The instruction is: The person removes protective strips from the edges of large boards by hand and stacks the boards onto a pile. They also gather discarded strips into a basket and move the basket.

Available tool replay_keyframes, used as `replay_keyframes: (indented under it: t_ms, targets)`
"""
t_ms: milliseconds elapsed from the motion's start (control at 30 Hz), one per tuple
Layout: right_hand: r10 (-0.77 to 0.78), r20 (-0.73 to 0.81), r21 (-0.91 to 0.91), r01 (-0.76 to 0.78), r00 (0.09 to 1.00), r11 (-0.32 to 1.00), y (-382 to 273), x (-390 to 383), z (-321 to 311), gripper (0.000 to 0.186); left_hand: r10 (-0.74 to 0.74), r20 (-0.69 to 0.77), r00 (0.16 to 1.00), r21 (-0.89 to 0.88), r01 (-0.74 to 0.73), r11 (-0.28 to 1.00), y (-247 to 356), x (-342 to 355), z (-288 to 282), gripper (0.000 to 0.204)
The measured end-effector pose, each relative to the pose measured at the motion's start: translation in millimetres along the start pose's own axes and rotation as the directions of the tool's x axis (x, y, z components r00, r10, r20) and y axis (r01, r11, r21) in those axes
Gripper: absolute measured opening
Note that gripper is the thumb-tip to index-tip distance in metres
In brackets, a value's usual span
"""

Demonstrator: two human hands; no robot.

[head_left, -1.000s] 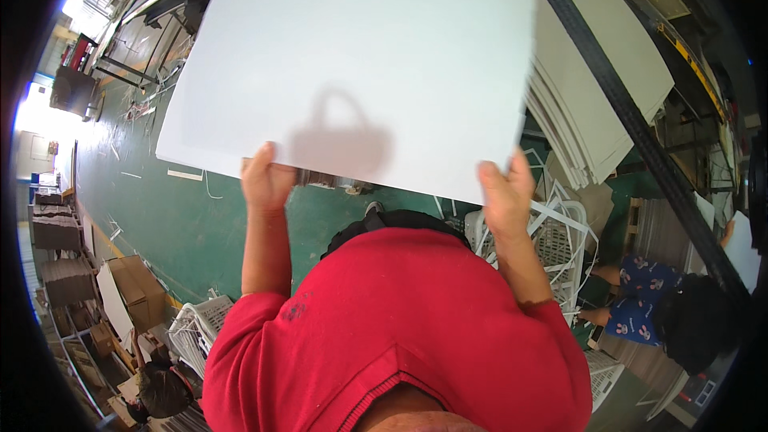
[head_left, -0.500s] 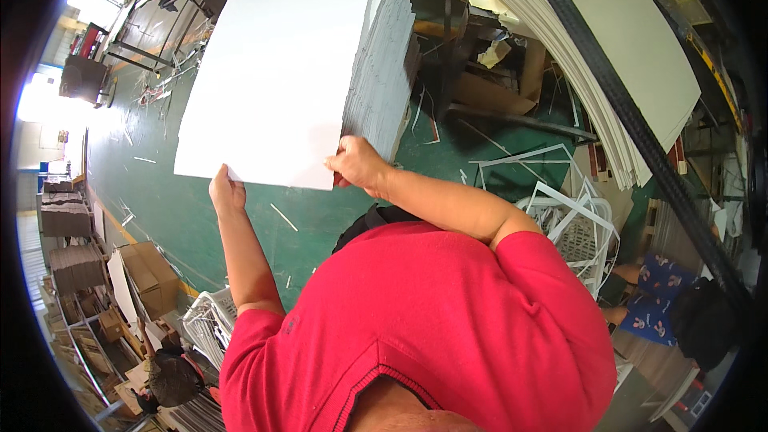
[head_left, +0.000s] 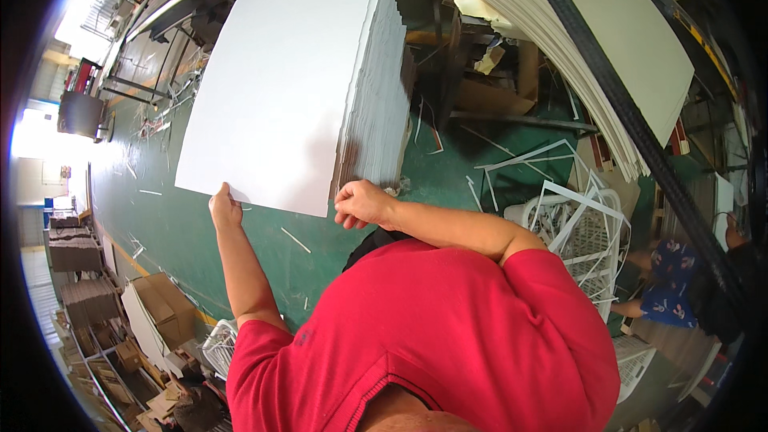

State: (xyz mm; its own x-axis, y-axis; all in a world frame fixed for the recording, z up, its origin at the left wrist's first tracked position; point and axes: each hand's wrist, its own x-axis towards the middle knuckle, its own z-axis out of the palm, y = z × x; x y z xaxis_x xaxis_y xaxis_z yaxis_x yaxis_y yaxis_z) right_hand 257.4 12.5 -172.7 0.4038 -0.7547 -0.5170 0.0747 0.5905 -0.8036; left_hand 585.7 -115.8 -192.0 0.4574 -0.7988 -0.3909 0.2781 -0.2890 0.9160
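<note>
A large white sheet [head_left: 272, 80] lies over a tall stack of paper or board [head_left: 376, 112] whose uneven edges show along its right side. My left hand [head_left: 226, 206] grips the sheet's near left edge, thumb on top. My right hand [head_left: 360, 205] is beside the near right corner, just off the sheet's edge, with its fingers curled together; whether anything is between them I cannot make out.
Curved cream boards [head_left: 616, 48] stand at the right under a black strap. A white plastic basket [head_left: 568, 248] holds thin offcuts. Strips litter the green floor [head_left: 152, 216]. Cartons [head_left: 160, 312] stand at lower left. Co-workers [head_left: 672, 288] are at lower right and lower left.
The raised sheet has come down over the stack, uncovering the space at right. My right hand moved inward, then slightly down and off the corner. My left hand moved left and down.
</note>
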Motion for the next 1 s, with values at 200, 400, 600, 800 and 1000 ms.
replay_keyframes:
  t_ms: [200,400,600,800,1000]
  targets:
    - [-0.007,-0.074,0.113,0.015,0.997,0.993,22.8,-5.3,-23.0,0.018,0.010,0.028,1.000,0.048,-0.012,0.999,3.4,-0.8,7.0,0.016]
    - [-0.048,-0.095,0.138,0.061,0.994,0.989,41.6,-1.5,-32.6,0.018,0.072,0.048,0.996,0.122,-0.078,0.989,9.2,-11.5,26.7,0.016]
    - [-0.037,-0.111,0.155,0.054,0.993,0.987,41.0,-5.6,-32.9,0.019,0.073,0.080,0.994,0.136,-0.084,0.987,8.6,-8.3,34.6,0.019]
    - [-0.030,-0.103,0.194,0.049,0.994,0.980,45.5,-7.9,-43.3,0.018,0.055,0.071,0.996,0.160,-0.065,0.985,3.8,3.8,37.8,0.019]
    - [0.058,0.003,0.392,-0.055,0.998,0.918,72.9,10.1,-61.5,0.018,0.053,0.066,0.996,0.161,-0.063,0.985,5.1,-9.9,49.5,0.021]
